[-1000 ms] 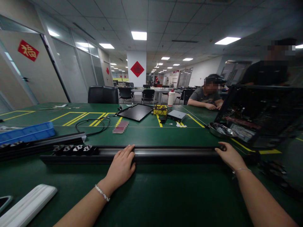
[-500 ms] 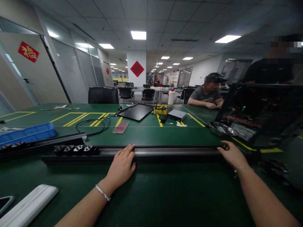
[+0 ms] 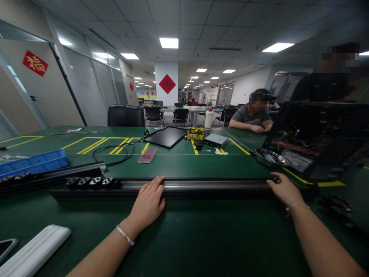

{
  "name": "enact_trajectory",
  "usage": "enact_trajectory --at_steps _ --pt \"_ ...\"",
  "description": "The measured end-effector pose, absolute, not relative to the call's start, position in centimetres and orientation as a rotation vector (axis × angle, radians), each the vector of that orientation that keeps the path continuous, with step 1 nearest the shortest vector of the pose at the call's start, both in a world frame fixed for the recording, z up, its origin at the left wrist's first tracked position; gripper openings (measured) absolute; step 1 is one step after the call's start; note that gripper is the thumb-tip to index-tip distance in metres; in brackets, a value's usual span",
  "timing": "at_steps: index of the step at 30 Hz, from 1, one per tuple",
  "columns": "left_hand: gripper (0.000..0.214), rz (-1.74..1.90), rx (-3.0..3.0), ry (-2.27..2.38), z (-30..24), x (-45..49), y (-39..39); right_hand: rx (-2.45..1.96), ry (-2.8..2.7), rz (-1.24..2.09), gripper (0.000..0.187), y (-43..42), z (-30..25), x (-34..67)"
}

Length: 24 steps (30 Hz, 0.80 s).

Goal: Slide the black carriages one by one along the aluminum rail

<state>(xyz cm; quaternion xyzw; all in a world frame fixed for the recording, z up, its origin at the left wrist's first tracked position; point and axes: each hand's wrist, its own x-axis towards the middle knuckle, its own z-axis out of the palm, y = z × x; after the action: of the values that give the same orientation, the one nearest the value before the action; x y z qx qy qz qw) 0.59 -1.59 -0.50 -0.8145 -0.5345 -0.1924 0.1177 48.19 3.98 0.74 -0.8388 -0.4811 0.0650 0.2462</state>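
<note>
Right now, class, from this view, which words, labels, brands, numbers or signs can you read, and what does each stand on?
"福": red diamond sign on the door at left.
Red diamond on the pillar: too blurred to read.
Small red diamond farther back: too small to read.
Reddish flat item: pixelated, unreadable.

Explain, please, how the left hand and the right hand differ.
The left hand lies palm down on the black rail; the right hand pinches a small dark piece farther right. The left hand's bracelet looks thicker than the right hand's. Both wear one.
</note>
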Motion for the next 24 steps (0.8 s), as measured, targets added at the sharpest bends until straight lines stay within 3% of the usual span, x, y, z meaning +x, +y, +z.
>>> enact_trajectory --at_steps 24 --pt "0.025 -0.526 -2.377 -1.562 -0.63 0.56 -1.61 -2.299 -1.296 0.141 0.048 3.80 0.97 48.35"
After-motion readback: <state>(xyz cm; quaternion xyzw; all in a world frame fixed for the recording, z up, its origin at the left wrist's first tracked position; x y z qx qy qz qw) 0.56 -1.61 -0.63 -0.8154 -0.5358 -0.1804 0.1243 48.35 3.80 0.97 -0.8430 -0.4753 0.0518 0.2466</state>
